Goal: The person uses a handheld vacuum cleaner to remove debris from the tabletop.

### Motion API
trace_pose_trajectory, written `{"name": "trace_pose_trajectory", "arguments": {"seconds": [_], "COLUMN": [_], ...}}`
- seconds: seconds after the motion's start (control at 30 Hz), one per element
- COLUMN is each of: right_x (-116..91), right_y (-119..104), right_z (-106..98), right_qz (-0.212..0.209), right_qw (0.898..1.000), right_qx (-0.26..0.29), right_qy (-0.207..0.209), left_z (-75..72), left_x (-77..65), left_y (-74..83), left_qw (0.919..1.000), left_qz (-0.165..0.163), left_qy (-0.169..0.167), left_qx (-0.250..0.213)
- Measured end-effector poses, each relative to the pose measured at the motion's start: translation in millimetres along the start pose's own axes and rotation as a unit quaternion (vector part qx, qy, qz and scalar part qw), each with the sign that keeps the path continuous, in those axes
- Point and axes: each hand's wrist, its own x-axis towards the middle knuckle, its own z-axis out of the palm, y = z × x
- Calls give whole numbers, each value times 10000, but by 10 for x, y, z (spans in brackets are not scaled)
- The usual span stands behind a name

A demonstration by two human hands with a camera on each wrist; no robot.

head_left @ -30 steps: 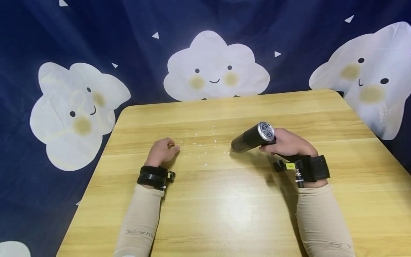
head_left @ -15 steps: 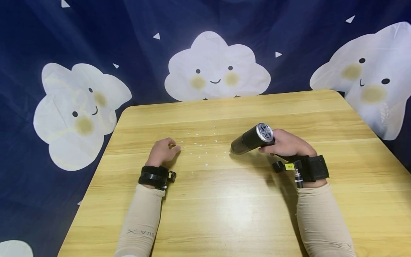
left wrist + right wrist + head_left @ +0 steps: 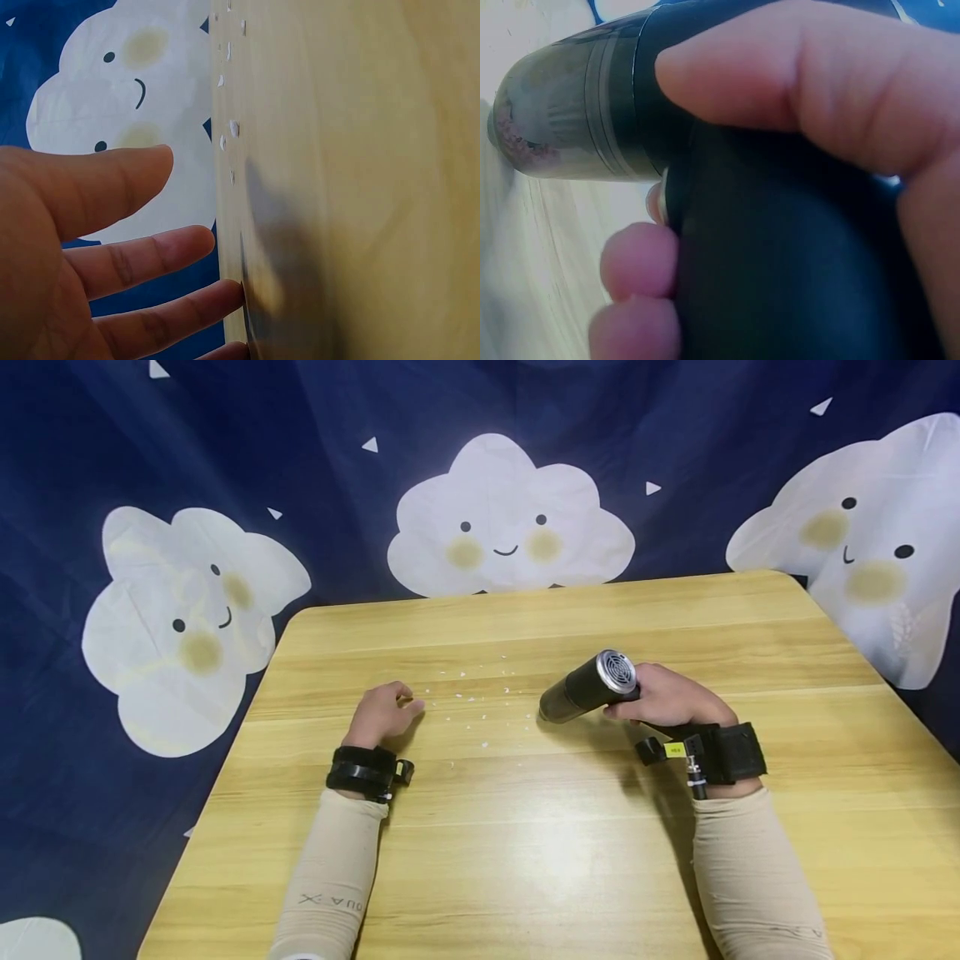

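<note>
My right hand (image 3: 667, 695) grips the handle of a black handheld vacuum cleaner (image 3: 588, 687). Its silver vented end faces up and back, while the nozzle end tilts down to the left, right at the tabletop. In the right wrist view, the clear dust cup (image 3: 562, 112) has some pinkish debris inside, and curled fingers (image 3: 637, 262) wrap the handle. To the left, my left hand (image 3: 381, 713) rests at the table with loosely bent fingers, holding nothing. Small white scraps (image 3: 471, 698) lie scattered between this hand and the nozzle.
The wood-grain table (image 3: 480, 877) has rounded far corners. Behind it hangs a dark blue curtain (image 3: 337, 410) printed with smiling white clouds. Black wrist straps with small cameras (image 3: 650, 751) sit on both forearms, over beige sleeves.
The vacuum cleaner has shifted very slightly left and towards me, its nozzle staying at the table near the scraps. The left hand holds its place; the whole view has drifted a little.
</note>
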Motion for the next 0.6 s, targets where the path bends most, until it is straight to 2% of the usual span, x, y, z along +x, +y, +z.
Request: {"name": "trace_pose_trajectory", "arguments": {"seconds": [0.6], "right_x": [-8], "right_y": [-10], "right_z": [-6], "right_qz": [123], "right_qw": [9998], "right_qx": [150], "right_qy": [-57], "left_z": [12], "left_x": [15], "left_y": [-1], "left_qw": [10000], "left_qz": [-26], "left_qy": [-28], "left_qx": [48]}}
